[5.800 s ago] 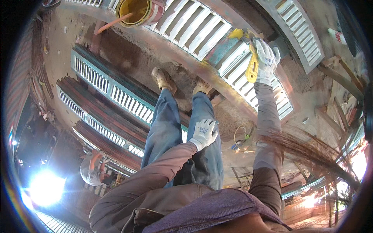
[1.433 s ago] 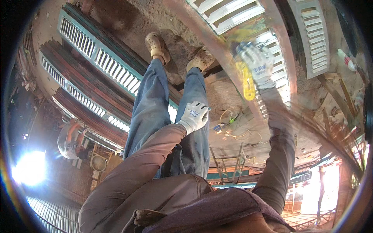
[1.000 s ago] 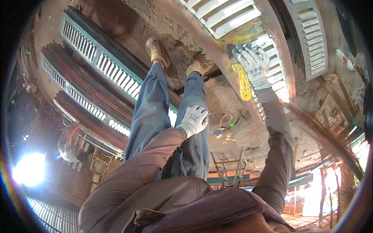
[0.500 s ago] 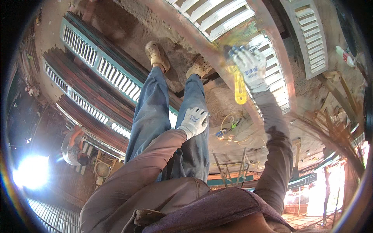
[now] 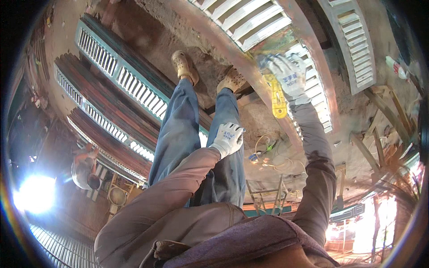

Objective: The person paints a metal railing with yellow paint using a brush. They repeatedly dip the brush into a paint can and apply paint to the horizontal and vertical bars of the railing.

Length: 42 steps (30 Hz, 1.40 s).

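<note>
My right hand [image 5: 288, 76], in a white work glove, is closed on a yellow-handled tool [image 5: 278, 100]. The flat handle with holes sticks out toward me below the palm; the glove and motion blur hide the tool's head. Hand and tool lie on a worn wooden frame [image 5: 313, 56] with white louvre slats, over a stained crosspiece [image 5: 275, 41]. My left hand [image 5: 228, 139], gloved too, rests on my jeans [image 5: 221, 169] at the knee, its fingers curled in and nothing visible in them.
Several louvred panels [image 5: 105, 60] and stacked boards lie to the left. Another louvred panel [image 5: 355, 44] leans at the upper right. A thin cable [image 5: 268, 163] coils on the floor beyond my knee. Wooden trestles [image 5: 393, 116] stand at right. A person [image 5: 84, 169] is far left.
My right hand and the tool have shifted only slightly, staying on the crosspiece, with the fingertips blurred. My left hand stays on the knee. The whole view has shifted a little.
</note>
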Available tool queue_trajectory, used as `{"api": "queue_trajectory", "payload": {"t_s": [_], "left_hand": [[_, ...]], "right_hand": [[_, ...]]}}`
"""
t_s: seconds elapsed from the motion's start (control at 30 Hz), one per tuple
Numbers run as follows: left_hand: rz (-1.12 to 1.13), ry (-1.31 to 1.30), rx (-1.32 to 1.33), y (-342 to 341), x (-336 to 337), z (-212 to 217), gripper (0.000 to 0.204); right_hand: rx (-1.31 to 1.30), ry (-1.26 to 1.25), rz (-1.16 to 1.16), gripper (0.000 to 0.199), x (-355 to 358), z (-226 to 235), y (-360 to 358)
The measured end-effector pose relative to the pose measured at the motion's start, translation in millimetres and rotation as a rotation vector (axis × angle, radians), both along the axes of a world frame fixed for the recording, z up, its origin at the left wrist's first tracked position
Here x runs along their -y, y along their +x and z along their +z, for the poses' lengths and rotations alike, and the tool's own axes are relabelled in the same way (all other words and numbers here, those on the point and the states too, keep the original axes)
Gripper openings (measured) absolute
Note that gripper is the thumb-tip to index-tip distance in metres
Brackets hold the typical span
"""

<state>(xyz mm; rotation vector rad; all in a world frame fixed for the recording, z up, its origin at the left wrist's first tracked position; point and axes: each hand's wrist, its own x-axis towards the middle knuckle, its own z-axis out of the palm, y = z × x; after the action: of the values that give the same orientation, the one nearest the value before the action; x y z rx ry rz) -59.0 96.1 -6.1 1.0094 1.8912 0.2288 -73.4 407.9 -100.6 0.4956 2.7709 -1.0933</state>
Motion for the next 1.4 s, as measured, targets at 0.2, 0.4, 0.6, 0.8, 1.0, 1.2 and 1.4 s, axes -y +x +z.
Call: {"api": "queue_trajectory", "payload": {"t_s": [0.2, 0.4, 0.6, 0.8, 1.0, 1.2, 1.4], "left_hand": [[0.267, 0.071, -0.030, -11.9, 0.7, -13.9, 0.037], [0.844, -0.275, 0.114, -190.7, -92.2, 65.7, 0.050], [1.047, 0.503, -0.150, -330.8, -80.6, 34.1, 0.081], [0.683, 0.573, -0.441, -412.6, -133.7, 41.7, 0.064], [0.115, 0.805, -0.422, -458.1, -171.8, 35.7, 0.031], [-0.013, 0.768, -0.296, -502.6, -182.3, 37.1, 0.029], [-0.221, 0.779, -0.268, -530.5, -197.1, 49.7, 0.070]], "right_hand": [[-0.139, 0.523, 0.141, 0.030, -36.0, 41.8, -24.9], [-0.153, 0.672, -0.245, 0.036, -83.3, 39.5, -9.3], [-0.346, 0.354, -0.796, 0.031, -70.6, 58.1, -44.1], [-0.383, -0.297, -1.641, 0.029, -27.5, 68.7, -50.9], [-0.726, -0.588, -1.782, 0.030, 12.9, 46.1, -73.5], [-0.567, -0.474, -2.082, 0.037, 37.2, 52.7, -106.8], [-0.570, -0.346, -2.099, 0.036, 24.9, 77.8, -101.4]]}}
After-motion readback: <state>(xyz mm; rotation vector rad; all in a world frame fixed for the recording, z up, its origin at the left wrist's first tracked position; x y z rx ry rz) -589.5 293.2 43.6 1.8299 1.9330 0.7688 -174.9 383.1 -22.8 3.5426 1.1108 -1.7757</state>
